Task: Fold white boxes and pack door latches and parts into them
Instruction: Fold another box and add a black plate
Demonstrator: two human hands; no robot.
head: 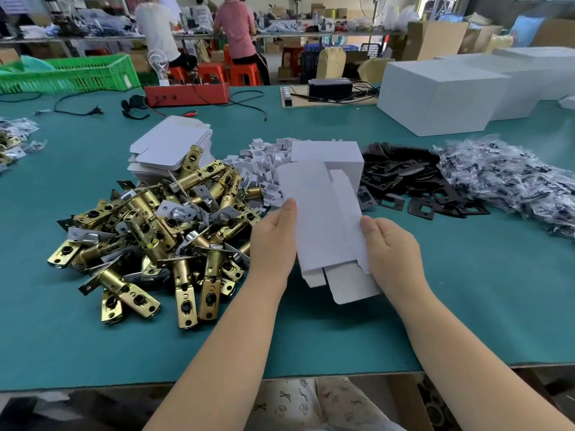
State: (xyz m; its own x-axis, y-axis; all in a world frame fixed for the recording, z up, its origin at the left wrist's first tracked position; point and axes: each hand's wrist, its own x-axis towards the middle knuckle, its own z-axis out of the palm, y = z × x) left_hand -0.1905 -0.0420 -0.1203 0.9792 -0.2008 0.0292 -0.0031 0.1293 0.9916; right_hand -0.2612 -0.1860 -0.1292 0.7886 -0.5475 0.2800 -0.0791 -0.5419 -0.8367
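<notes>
On the green worktable [466, 306] in a busy workshop, you hold an unfolded white box [323, 219] between both hands, your left hand [273, 241] and right hand [392, 253] each gripping one edge; brass door latches [155, 231] lie heaped left; black strike plates [413, 185] lie right.

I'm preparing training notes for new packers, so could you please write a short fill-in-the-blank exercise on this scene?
1. Both hands, left hand and right hand, hold a white ____ between them.
2. The pile of brass door latches lies to the ____ of the hands.
3. The black plates lie on a ____ table.

Missing words: box; left; green
</notes>
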